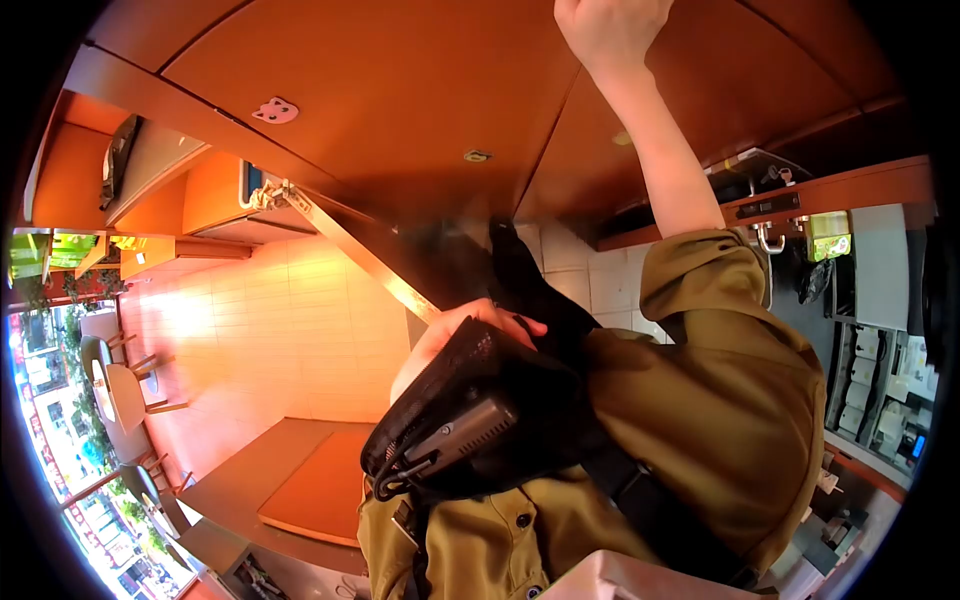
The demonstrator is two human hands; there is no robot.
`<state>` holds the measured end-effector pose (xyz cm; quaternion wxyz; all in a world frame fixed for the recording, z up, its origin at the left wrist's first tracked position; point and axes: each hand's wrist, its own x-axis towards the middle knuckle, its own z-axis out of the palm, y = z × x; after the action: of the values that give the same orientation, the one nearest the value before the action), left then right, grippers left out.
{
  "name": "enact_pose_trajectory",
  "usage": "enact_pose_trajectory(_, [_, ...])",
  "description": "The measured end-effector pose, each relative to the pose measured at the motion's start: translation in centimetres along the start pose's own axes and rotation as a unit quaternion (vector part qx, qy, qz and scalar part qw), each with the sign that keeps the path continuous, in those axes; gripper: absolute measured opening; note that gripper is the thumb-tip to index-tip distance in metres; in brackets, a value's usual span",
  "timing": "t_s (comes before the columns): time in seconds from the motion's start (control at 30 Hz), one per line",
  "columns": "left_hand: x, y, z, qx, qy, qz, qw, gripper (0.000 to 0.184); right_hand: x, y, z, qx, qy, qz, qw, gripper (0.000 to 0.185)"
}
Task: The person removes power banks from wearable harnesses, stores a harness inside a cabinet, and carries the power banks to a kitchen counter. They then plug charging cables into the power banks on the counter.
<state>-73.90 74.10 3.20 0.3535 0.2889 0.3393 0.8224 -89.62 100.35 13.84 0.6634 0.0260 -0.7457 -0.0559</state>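
My right hand [615, 30] is raised at the top edge of the view, in front of a large orange-brown wooden panel [400, 100]. Its fingers run out of the picture, so what it touches is hidden. Near the middle, my left hand [465, 325] shows at the upper edge of a black mesh pouch [470, 400] worn on my chest. Most of its fingers are behind the pouch, and I cannot make out whether it holds anything. A grey device [460, 440] with a cable is attached to the pouch's front.
A pink cat-face sticker [276, 110] and a small metal fitting [478, 156] are on the panel. A wooden counter [240, 470] stands lower left, with chairs [95, 360] by windows beyond. At the right are a shelf edge [850, 190] and kitchen equipment [870, 380].
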Motion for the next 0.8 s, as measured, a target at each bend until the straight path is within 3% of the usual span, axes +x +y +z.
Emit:
enact_pose_trajectory(0.13, [-1.4,-0.6,0.3,-0.026,0.042,-0.019,0.999,0.03,-0.1,0.0,0.3,-0.001,-0.031,0.018,0.999,0.022])
enact_pose_trajectory(0.27, [-1.5,0.8,2.1,-0.046,0.087,-0.059,0.993,0.031,-0.8,0.9,1.4,-0.013,0.023,0.007,1.0,0.014])
enact_pose_trajectory(0.37, [-1.4,0.9,1.5,-0.1,0.027,-0.069,0.992,0.026,-0.7,-0.1,-0.9,-0.039,-0.012,0.018,0.999,0.021])
enact_pose_trajectory(0.47, [-0.4,1.3,2.1,-0.07,-0.007,-0.057,0.996,0.026,0.1,-1.9,-5.5,-0.022,-0.063,0.024,0.997,0.023])
enact_pose_trajectory(0.5, [0.0,1.6,2.4,-0.058,-0.011,-0.066,0.996,0.026,0.6,-2.2,-7.2,0.029,-0.074,0.013,0.997,0.018])
enact_pose_trajectory(0.57, [0.6,2.0,3.0,-0.029,-0.023,-0.076,0.996,0.024,0.5,-1.3,-9.3,0.268,-0.054,0.035,0.961,0.012])
enact_pose_trajectory(0.63, [0.8,1.8,3.8,-0.027,-0.004,-0.124,0.992,0.023,-0.6,-0.2,-10.5,0.475,-0.021,0.205,0.856,0.012])
enact_pose_trajectory(0.67, [1.0,1.4,3.8,0.012,-0.019,-0.101,0.995,0.023,-1.8,0.0,-10.0,0.471,-0.033,0.247,0.846,0.013])
enact_pose_trajectory(0.73, [1.1,1.0,5.5,-0.038,0.02,-0.154,0.987,0.024,-4.4,1.0,-7.2,0.342,-0.17,0.01,0.924,0.013])
enact_pose_trajectory(0.77, [1.2,0.8,6.2,-0.063,0.042,-0.179,0.981,0.024,-5.1,0.7,-6.3,0.282,-0.312,-0.082,0.904,0.019])
enact_pose_trajectory(0.8, [1.4,0.3,6.5,-0.082,0.048,-0.222,0.97,0.023,-7.0,1.1,-5.2,0.238,-0.356,-0.14,0.893,0.018])
